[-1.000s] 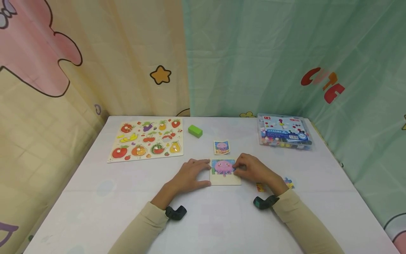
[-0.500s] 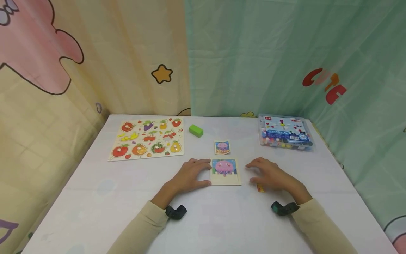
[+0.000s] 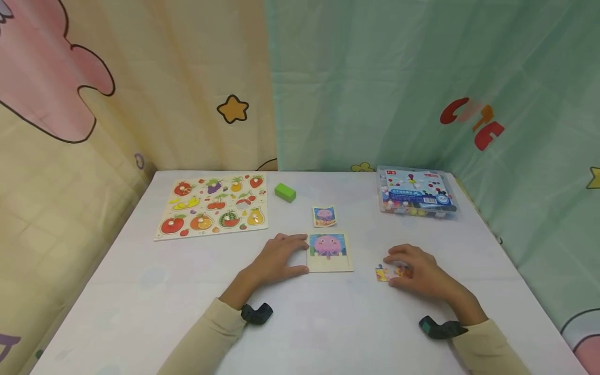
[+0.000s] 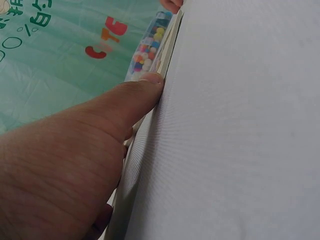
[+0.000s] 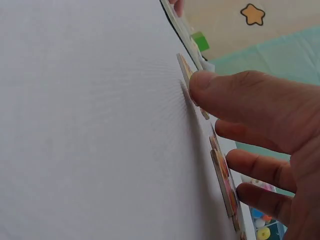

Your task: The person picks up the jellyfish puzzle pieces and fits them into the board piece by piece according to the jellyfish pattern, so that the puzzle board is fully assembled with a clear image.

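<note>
My left hand (image 3: 276, 259) rests on the table with its fingertips and thumb against the left edge of a small jigsaw board (image 3: 329, 264). Jigsaw pieces in the board's upper part show a pink jellyfish (image 3: 327, 245); its lower strip is bare pale wood. Off to the right, my right hand (image 3: 419, 273) hovers low over loose jigsaw pieces (image 3: 382, 273), with thumb and index finger apart. In the right wrist view the thumb is at the edge of one piece (image 5: 185, 75); more pieces (image 5: 223, 182) lie under the other fingers, partly hidden by the hand.
A jellyfish picture card (image 3: 324, 216) lies just behind the board. Toward the back stand a green block (image 3: 285, 192), a fruit peg puzzle (image 3: 212, 205) at left, and a clear plastic box of coloured beads (image 3: 416, 192) at right. Curtains hang behind the table.
My right hand has left the board's right edge, where it was at a piece, and moved right and nearer to the loose pieces. The left hand has stayed at the board.
</note>
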{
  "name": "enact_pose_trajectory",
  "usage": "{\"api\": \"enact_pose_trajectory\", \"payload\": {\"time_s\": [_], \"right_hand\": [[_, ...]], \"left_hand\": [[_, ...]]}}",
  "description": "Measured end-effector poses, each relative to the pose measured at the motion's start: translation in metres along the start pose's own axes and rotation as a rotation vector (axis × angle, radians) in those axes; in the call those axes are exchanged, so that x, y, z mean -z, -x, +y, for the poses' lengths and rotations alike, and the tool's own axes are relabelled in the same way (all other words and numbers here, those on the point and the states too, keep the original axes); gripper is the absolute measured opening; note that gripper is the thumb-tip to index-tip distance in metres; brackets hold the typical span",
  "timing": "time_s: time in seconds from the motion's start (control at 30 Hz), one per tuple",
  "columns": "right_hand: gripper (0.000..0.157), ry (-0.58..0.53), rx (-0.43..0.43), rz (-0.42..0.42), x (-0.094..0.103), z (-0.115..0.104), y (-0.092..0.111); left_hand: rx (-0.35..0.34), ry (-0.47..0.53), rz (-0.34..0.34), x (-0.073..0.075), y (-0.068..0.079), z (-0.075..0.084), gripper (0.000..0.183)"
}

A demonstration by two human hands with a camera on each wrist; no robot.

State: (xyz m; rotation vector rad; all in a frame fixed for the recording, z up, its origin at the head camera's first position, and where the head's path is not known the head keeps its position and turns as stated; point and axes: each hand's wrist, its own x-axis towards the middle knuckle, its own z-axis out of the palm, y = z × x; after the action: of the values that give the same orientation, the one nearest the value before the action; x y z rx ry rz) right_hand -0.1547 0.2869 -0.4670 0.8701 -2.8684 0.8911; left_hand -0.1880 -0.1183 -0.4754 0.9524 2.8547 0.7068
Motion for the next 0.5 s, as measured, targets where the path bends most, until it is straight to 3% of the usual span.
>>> {"api": "enact_pose_trajectory", "payload": {"time_s": [0.27, 0.5], "right_hand": [[0.032, 0.009, 0.075, 0.115, -0.012, 0.004, 0.000], [0.032, -0.005, 0.092, 0.140, -0.016, 0.007, 0.001]], "left_hand": [[-0.005, -0.002, 0.014, -0.002, 0.001, -0.001, 0.057], [-0.010, -0.005, 0.025, -0.003, 0.000, -0.002, 0.055]]}}
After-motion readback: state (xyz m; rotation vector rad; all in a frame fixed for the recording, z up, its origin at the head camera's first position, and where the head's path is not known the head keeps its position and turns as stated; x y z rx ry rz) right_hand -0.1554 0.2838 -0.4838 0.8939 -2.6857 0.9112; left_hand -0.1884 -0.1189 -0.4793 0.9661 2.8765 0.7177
